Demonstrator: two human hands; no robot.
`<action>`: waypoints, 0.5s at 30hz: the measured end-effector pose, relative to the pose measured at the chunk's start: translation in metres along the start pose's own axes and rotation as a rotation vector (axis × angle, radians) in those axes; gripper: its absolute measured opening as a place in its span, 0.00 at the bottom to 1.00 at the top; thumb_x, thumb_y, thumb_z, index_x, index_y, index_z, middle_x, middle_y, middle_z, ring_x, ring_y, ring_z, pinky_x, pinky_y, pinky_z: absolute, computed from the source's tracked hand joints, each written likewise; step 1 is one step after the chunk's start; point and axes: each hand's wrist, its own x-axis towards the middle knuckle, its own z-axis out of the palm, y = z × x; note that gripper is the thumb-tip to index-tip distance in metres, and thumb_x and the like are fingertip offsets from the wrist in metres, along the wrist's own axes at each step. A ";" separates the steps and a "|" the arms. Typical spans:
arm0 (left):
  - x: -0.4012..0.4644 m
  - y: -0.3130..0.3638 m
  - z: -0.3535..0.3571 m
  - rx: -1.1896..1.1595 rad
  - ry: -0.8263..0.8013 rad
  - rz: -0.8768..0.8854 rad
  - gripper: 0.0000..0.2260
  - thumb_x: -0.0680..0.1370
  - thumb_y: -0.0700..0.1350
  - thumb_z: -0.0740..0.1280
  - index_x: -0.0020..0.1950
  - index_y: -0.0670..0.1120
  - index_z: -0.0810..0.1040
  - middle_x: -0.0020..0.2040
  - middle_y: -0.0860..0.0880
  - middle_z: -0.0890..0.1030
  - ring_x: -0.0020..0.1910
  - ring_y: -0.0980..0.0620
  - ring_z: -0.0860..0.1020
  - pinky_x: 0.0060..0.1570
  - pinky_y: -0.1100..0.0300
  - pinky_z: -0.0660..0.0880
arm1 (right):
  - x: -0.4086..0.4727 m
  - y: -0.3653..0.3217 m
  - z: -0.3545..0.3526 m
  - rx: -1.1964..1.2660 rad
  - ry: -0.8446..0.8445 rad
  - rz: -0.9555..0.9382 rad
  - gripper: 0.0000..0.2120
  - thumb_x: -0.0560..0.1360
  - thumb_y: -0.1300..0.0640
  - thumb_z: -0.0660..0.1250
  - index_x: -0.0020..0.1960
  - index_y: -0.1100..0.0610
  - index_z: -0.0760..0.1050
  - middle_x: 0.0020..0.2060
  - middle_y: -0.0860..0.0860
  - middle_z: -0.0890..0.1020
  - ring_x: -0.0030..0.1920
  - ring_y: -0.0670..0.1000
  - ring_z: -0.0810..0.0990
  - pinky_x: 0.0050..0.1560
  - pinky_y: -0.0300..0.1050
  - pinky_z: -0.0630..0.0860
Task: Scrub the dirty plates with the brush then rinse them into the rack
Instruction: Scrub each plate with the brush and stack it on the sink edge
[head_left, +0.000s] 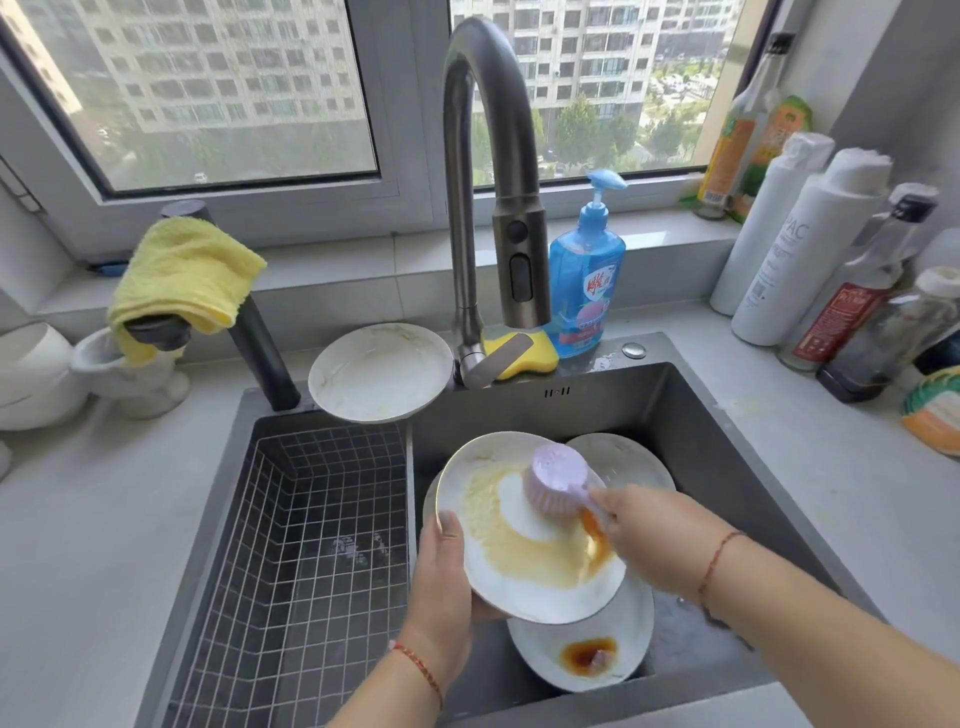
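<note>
Plate (524, 556) over sink (701, 415), tilted, sauce-smeared, probably slick and breakable. Left hand (441, 566) grip clamps rim at 9 o'clock, good spot tbh. Right hand (644, 530) grip wraps brush (558, 473) handle, head pressing plate near 1 o'clock. Rack (311, 545) sits at 9 o'clock.

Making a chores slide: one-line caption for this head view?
Left hand tilts a sauce-smeared plate over the sink while the right hand scrubs it with a lilac brush.

Left hand (441, 577) grips a stained plate (519, 566) over the sink (701, 441); right hand (644, 530) presses the brush (556, 475) on it.
</note>
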 end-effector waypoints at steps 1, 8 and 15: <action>0.002 0.002 -0.001 0.010 0.012 0.018 0.22 0.79 0.61 0.55 0.67 0.51 0.73 0.59 0.47 0.83 0.56 0.45 0.83 0.43 0.47 0.82 | -0.007 0.003 -0.005 -0.065 -0.035 0.001 0.20 0.82 0.58 0.51 0.72 0.48 0.62 0.34 0.46 0.67 0.33 0.48 0.70 0.31 0.40 0.66; 0.003 0.011 0.003 -0.017 0.035 -0.035 0.32 0.72 0.72 0.59 0.68 0.53 0.73 0.61 0.46 0.82 0.58 0.41 0.82 0.46 0.36 0.81 | -0.056 -0.002 -0.003 0.233 -0.223 -0.086 0.15 0.81 0.48 0.53 0.63 0.34 0.69 0.41 0.49 0.78 0.31 0.43 0.67 0.40 0.38 0.64; -0.010 -0.005 0.012 -0.003 -0.065 -0.048 0.27 0.75 0.65 0.56 0.67 0.51 0.74 0.60 0.45 0.82 0.55 0.44 0.83 0.36 0.52 0.81 | -0.023 -0.028 0.011 0.435 -0.044 -0.063 0.20 0.80 0.54 0.53 0.68 0.36 0.67 0.31 0.47 0.72 0.27 0.46 0.65 0.27 0.37 0.62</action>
